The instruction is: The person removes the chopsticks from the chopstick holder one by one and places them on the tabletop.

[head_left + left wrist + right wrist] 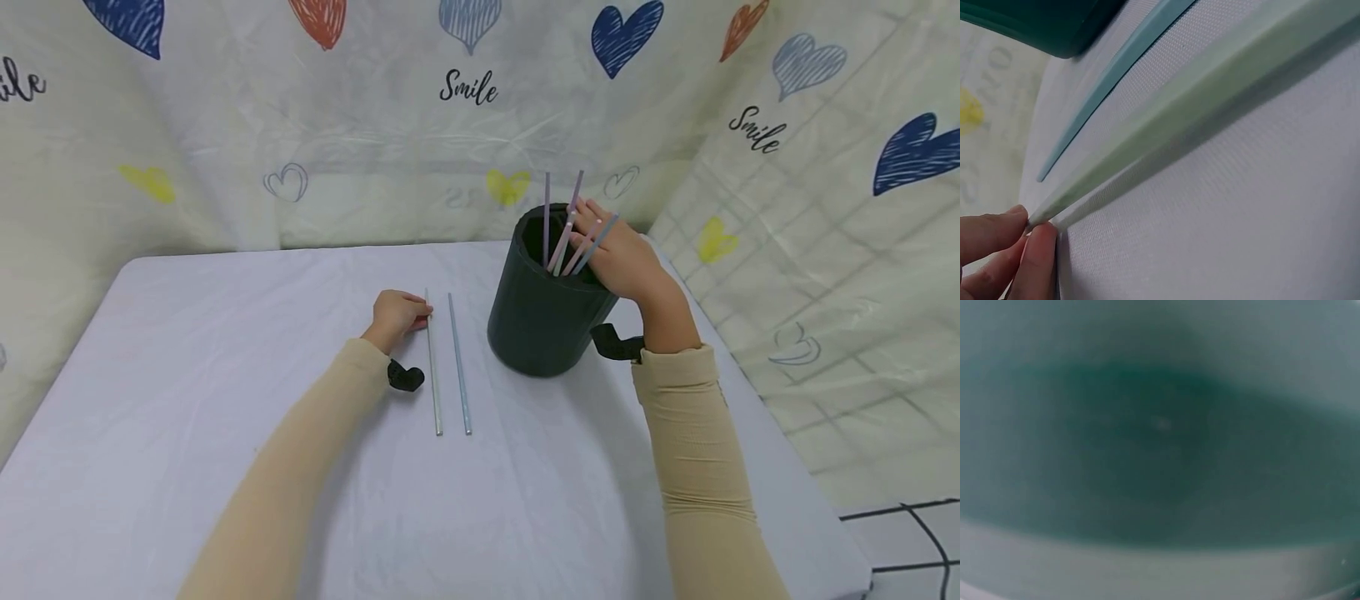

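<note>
In the head view my left hand point(397, 318) pinches a pale green chopstick point(434, 375) near its far end. The left wrist view shows the thumb and fingertips point(1040, 244) at the narrow tip of the green chopstick point(1166, 103). A light blue chopstick point(460, 367) lies just right of it on the cloth. My right hand point(618, 254) reaches over the rim of a dark green cylindrical container point(536, 325), its fingers among several pastel chopsticks point(547, 217) standing inside. Whether those fingers pinch one is unclear. Only blurred green surface point(1160, 475) fills the right wrist view.
A white cloth point(187, 400) covers the table. Behind it and along the right side hangs a curtain point(360, 125) printed with hearts and words. The container stands near the table's back right edge.
</note>
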Motion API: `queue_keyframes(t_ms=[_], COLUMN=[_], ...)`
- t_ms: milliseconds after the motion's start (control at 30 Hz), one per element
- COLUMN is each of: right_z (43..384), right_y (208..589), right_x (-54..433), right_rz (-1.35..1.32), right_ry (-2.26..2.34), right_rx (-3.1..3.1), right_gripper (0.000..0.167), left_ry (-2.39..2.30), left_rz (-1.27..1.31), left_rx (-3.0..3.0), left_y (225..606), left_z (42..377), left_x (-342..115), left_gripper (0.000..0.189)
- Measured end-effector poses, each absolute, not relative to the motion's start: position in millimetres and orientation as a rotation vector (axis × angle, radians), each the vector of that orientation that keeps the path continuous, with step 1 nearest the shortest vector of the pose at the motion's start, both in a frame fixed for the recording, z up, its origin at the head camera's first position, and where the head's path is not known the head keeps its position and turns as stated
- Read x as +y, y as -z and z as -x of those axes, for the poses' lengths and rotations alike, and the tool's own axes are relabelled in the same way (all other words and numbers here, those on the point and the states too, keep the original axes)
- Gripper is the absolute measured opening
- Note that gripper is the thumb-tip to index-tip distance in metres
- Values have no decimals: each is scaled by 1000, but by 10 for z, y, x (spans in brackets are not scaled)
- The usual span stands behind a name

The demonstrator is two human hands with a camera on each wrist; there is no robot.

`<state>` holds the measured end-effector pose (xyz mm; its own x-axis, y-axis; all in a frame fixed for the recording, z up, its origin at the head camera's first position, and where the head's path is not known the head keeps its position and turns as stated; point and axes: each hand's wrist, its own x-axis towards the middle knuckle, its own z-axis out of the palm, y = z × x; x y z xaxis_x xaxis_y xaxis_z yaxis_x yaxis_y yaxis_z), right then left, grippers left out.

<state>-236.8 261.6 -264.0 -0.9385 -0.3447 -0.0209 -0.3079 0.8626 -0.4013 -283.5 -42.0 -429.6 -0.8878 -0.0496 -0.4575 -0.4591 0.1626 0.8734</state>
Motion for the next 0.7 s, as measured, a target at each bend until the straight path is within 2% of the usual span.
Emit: queue_keyframes(t_ms=[433, 700], right_z=[2367, 2365], right_y=[2658, 2656], right_x=[2618, 2629], right_rz=[525, 532], right_ry=[600, 593], right_rx=[2952, 2964], right_gripper=[58, 57], left_ry=[-1777, -2088], left_rz=[553, 362], left_rx=[2234, 2041], left_y=[4297, 3972], left_z=[2810, 2726], left_x=[-445, -339], left_gripper=[25, 33])
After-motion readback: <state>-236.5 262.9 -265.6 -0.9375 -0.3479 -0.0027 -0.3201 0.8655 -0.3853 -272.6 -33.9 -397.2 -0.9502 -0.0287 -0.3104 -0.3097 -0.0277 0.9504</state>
